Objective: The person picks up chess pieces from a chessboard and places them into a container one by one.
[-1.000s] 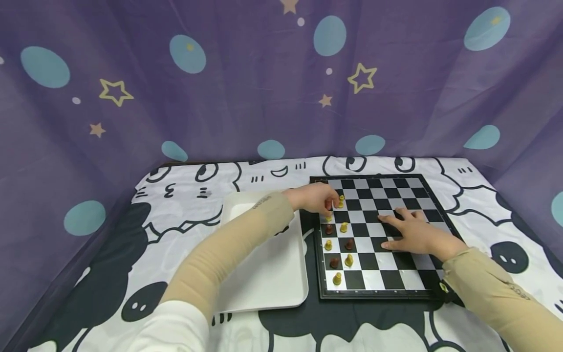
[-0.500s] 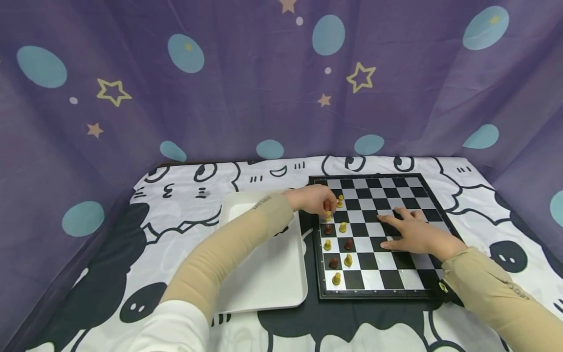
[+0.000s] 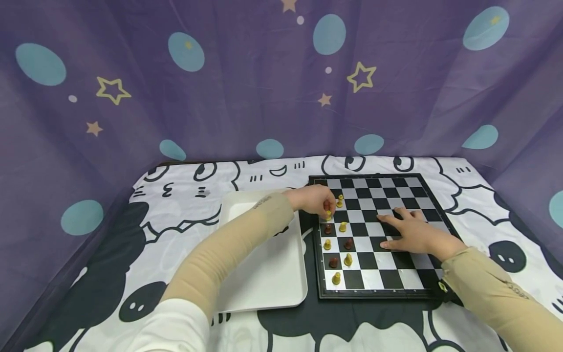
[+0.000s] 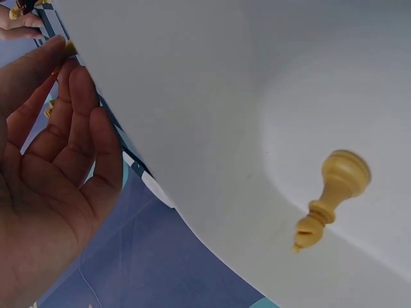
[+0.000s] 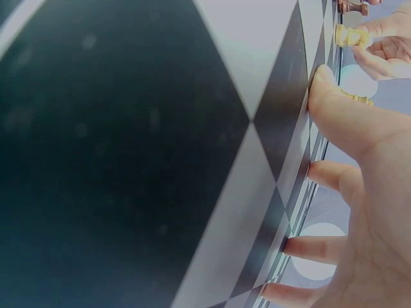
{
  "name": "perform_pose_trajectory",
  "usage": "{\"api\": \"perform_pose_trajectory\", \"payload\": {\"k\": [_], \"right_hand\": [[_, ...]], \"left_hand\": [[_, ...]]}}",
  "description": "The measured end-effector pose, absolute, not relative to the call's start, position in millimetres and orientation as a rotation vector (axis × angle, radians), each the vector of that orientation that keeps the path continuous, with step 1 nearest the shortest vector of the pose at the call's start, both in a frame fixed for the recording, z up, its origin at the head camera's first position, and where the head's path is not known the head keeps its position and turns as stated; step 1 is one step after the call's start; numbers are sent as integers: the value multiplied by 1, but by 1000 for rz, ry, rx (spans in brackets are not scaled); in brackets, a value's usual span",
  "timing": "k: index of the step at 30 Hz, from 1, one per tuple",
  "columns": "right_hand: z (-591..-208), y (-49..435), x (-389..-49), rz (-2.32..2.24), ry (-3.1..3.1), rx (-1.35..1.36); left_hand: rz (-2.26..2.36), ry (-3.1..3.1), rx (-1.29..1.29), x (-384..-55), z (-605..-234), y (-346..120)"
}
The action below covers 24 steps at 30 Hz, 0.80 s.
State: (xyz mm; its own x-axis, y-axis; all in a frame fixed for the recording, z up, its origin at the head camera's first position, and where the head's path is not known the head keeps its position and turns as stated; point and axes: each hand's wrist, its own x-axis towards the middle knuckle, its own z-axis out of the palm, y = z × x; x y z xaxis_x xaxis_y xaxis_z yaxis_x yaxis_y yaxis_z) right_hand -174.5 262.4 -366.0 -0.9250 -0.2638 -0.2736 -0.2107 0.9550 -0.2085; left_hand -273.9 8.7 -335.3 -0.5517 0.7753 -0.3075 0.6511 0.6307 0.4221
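My left hand (image 3: 314,199) reaches over the left edge of the chessboard (image 3: 374,294). Its thumb and fingertips pinch a yellow chess piece (image 3: 328,215), which stands on a square in the left column; in the right wrist view this yellow piece (image 5: 350,36) looks stout, possibly a rook. Fingers spread, my right hand (image 3: 413,233) rests on the right half of the board, its fingertips (image 5: 327,173) touching the squares. Beside the left hand stands another yellow piece (image 3: 340,201). Closer to me are brown pieces such as this pawn-like one (image 3: 328,229), mixed with several yellow ones.
Left of the board lies a white tray (image 3: 264,293), partly under my left forearm. Inside it, seen in the left wrist view, is a yellow bishop (image 4: 334,196) on its side. A patterned black-and-white cloth (image 3: 176,254) covers the table, and a purple curtain (image 3: 246,98) hangs behind.
The left fingers have shifted slightly, and more of the yellow piece between them shows now. My right hand has stayed in place on the board.
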Motion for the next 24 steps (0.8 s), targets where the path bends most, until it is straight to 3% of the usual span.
{"api": "perform_pose_trajectory", "payload": {"k": [24], "right_hand": [[-366,261,-172,-248,2814,-351]], "left_hand": [[359,2393,1157,-275,-336,7]]}}
